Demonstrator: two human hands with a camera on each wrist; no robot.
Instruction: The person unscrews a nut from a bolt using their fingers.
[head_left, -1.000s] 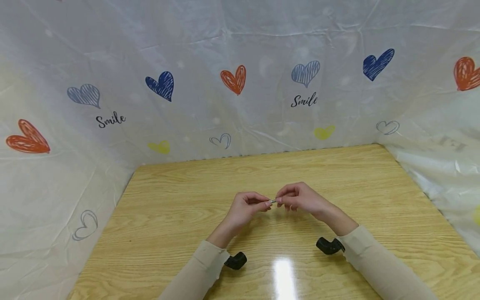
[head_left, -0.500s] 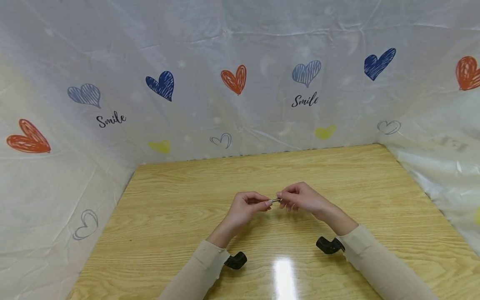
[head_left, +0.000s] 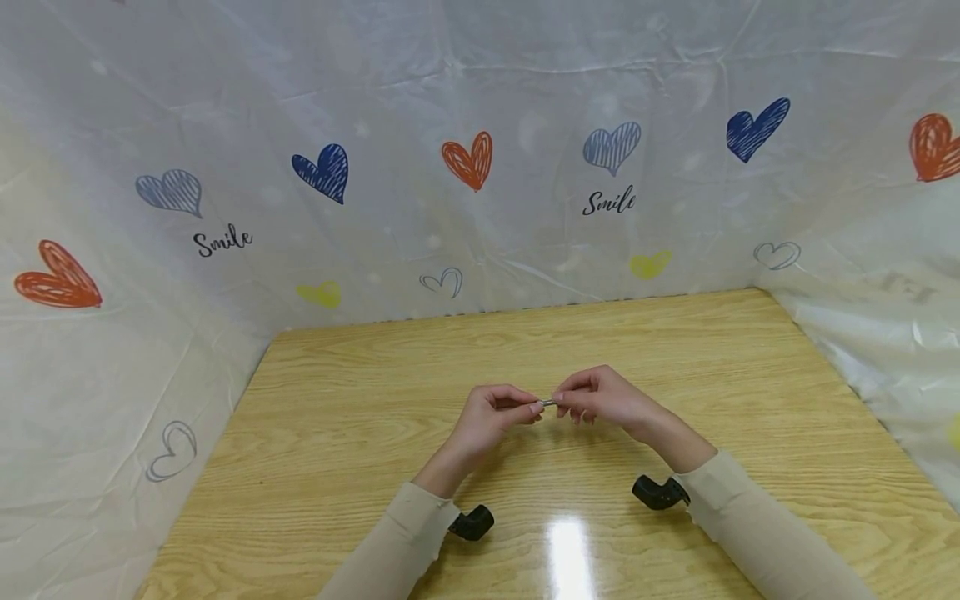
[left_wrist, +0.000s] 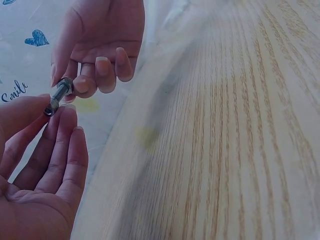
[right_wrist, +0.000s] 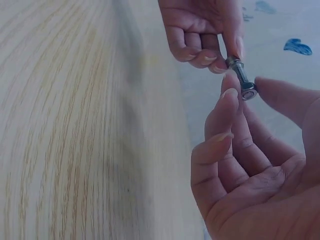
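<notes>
Between the two hands, over the middle of the table, runs a short silver bolt, its threaded shank showing in both wrist views. My left hand pinches the head end between thumb and fingertips. At the other end sits a hex nut, which my right hand pinches between thumb and forefinger, the remaining fingers bent loosely below. In the head view the bolt is a small bright piece between the fingertips, its ends partly covered.
A light wood table lies beneath both arms. Pale sheeting printed with hearts and "Smile" rises behind and at both sides. Black curved pieces stick out at the sleeve cuffs.
My right fingertips slid back and spread a little at the nut half a second ago, and have now closed in on it again. The left hand has kept its pinch on the bolt.
</notes>
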